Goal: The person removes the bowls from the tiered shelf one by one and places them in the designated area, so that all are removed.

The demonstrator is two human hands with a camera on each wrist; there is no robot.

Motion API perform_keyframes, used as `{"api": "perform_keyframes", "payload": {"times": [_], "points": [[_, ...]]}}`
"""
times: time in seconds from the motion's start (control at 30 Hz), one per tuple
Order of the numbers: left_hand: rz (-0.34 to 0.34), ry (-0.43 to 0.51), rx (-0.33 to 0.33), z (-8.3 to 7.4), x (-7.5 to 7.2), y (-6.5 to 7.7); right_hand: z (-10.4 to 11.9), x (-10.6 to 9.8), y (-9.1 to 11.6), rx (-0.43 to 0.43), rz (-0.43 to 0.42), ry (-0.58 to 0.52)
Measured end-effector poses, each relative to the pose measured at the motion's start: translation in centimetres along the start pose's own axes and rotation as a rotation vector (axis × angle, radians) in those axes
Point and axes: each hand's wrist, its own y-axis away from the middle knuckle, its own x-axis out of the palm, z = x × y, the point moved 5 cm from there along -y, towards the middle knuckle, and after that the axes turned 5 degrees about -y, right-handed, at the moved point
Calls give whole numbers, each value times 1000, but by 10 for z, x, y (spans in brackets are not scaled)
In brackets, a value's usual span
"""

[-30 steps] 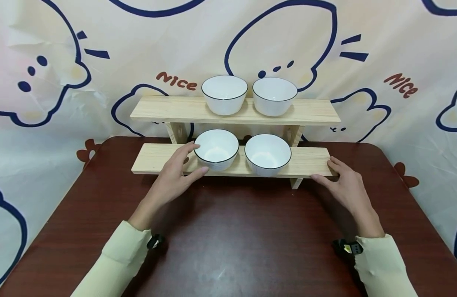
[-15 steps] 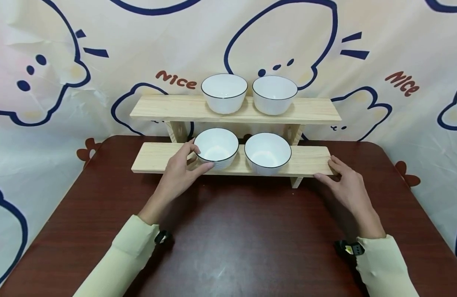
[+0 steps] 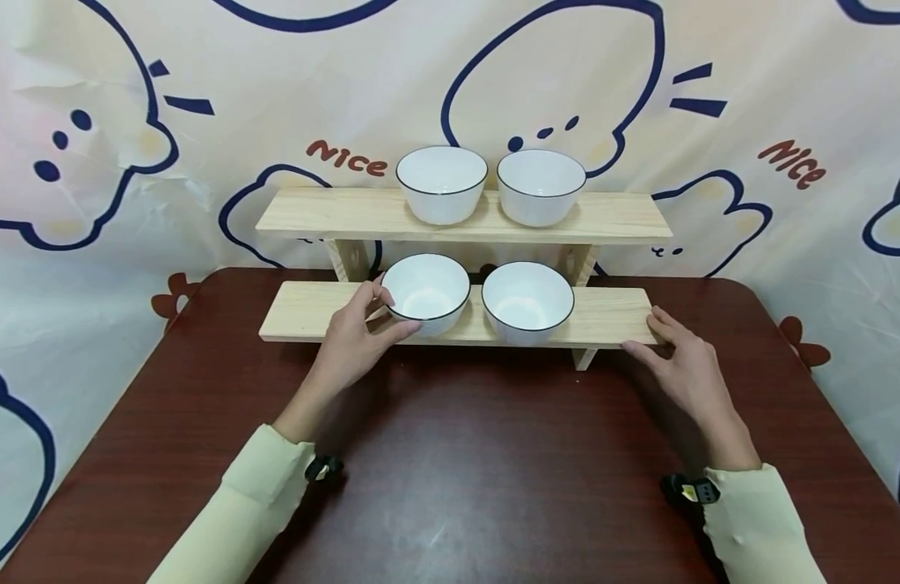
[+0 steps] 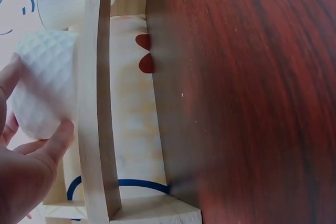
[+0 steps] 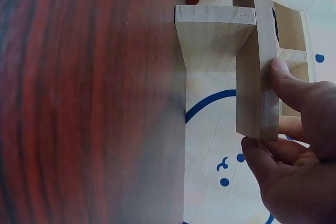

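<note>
Bowl (image 3: 429, 288) (white, dark-rimmed) — left hand (image 3: 355, 334) pinches it; right hand (image 3: 688, 367) grips lower shelf (image 3: 606, 318).

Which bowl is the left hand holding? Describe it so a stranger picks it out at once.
On the dark brown table stands a wooden shelf with two levels. Its lower board carries a left bowl and a right bowl, both white with dark rims. Look for the left bowl: the left hand grips its side, while no hand touches the right bowl.
</note>
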Motion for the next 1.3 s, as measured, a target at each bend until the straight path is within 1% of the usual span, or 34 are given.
{"api": "perform_keyframes", "payload": {"times": [0.07,0.17,0.3,0.53,0.7,0.77,0.93,1.0,1.17,1.3], "points": [[-2,-2,3,0,-2,2,0,0,0,-7,-4,-1],[5,6,32,-2,-4,5,1,0,0,-14,-10,0],[15,39,57,-2,-6,10,1,0,0,-11,-7,-3],[20,107,56,3,-12,19,0,1,0,-2,-2,-2],[46,154,58,5,-13,25,0,1,0,-3,-4,-5],[54,164,72,5,-13,28,1,1,0,-5,-5,-5],[57,141,114,2,-14,38,1,1,0,-9,-3,-3],[67,141,134,-1,-13,42,1,0,0,-11,-7,-3],[118,182,175,-6,-8,47,1,-1,-1,-12,-11,-6],[173,208,178,-10,0,51,1,0,-1,-11,-10,-12]]}}
